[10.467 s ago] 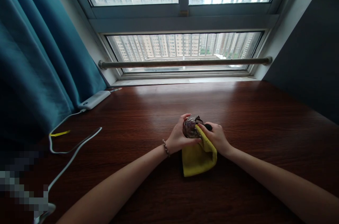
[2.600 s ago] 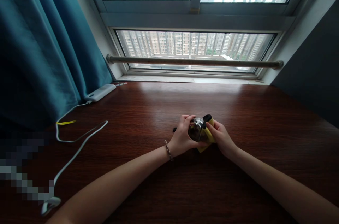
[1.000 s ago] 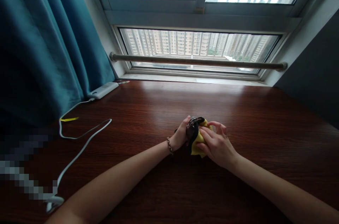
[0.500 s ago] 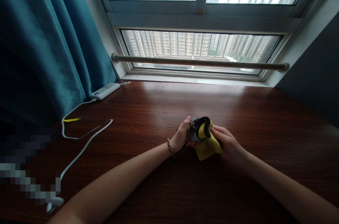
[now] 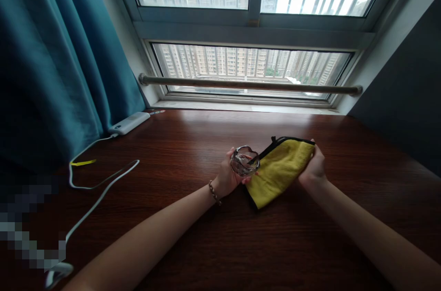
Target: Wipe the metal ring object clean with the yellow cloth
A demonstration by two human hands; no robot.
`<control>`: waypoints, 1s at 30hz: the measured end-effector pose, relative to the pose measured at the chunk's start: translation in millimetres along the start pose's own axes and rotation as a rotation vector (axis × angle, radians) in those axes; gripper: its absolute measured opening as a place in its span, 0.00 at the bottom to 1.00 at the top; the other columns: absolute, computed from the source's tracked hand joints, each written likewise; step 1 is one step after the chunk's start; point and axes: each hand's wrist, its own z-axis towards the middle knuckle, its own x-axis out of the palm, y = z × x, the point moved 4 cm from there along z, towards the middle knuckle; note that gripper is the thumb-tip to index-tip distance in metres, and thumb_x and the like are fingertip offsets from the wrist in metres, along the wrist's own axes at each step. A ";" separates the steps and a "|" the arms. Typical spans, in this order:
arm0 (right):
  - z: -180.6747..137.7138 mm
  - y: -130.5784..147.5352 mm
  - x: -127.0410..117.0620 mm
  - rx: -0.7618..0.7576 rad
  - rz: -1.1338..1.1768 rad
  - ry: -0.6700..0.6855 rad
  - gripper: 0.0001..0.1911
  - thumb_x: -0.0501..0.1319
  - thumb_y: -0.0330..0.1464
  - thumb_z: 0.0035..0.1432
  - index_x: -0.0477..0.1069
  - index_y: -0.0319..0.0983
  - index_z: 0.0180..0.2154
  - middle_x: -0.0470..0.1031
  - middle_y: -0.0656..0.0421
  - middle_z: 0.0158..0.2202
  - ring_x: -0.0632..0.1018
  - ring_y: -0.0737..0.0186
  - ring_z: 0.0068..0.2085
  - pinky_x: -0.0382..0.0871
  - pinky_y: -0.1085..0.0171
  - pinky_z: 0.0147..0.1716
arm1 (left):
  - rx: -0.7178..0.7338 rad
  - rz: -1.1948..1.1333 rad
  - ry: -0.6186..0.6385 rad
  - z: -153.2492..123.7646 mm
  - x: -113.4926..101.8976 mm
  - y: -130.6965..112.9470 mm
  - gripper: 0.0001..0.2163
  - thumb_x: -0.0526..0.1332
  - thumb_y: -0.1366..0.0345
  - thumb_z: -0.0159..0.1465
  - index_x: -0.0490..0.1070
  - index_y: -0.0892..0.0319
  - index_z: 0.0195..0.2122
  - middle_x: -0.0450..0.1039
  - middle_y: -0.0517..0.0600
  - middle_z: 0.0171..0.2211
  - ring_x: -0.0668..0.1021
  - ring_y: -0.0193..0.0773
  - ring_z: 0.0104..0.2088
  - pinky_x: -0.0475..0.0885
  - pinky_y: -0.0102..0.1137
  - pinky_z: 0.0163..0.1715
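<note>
Yellow cloth (image 5: 279,170), edged in black, stretches across the middle of a dark wooden counter (image 5: 193,139) in the head-camera view, one end pinned near a small clear glass dish (image 5: 244,161), the other lifted by the right hand (image 5: 313,169). The right hand's fingers are closed on the cloth's far corner, to the right of the dish; how tightly they pinch cannot be told, since the cloth hides their tips. The left hand (image 5: 228,176) cups the glass dish from the left and below, fingers curled around its wall, thumb at the rim. The dish sits tilted slightly toward the camera, its scalloped rim catching window light, and touches the cloth's near-left edge. A beaded bracelet (image 5: 214,192) circles the left wrist, just below-left of the dish.

Well to the left of the dish, a white power bank (image 5: 129,122) lies at the counter's back corner beside a teal curtain (image 5: 51,61). A white cable (image 5: 99,194) loops from it across the counter toward the near-left edge, a yellow tie (image 5: 82,162) lying beside it. Behind the dish, a metal rail (image 5: 248,84) runs across a barred window (image 5: 251,29) facing apartment towers.
</note>
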 end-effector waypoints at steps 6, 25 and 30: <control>36.2 32.9 -37.4 -0.351 -0.240 -0.379 0.13 0.57 0.34 0.46 0.61 0.36 0.35 0.65 0.56 0.40 0.68 0.67 0.35 0.64 0.70 0.32 | -0.021 -0.057 0.067 -2.0 5.2 -2.0 0.25 0.46 0.46 0.60 0.66 0.65 0.41 0.73 0.60 0.31 0.74 0.40 0.24 0.64 0.29 0.21; -32.6 -32.1 30.0 0.015 -0.841 0.588 0.20 0.50 0.37 0.46 0.66 0.31 0.38 0.67 0.58 0.17 0.66 0.66 0.15 0.56 0.72 0.11 | -0.063 0.034 0.349 -4.9 24.2 10.5 0.21 0.42 0.58 0.67 0.56 0.64 0.56 0.60 0.61 0.54 0.65 0.50 0.53 0.57 0.44 0.53; 0.7 5.6 18.1 -0.184 -1.009 0.440 0.20 0.49 0.37 0.45 0.71 0.30 0.33 0.64 0.59 0.14 0.61 0.69 0.13 0.50 0.72 0.12 | -0.039 0.134 0.260 -0.5 15.5 16.1 0.21 0.49 0.57 0.65 0.49 0.56 0.58 0.56 0.58 0.55 0.68 0.50 0.51 0.54 0.46 0.55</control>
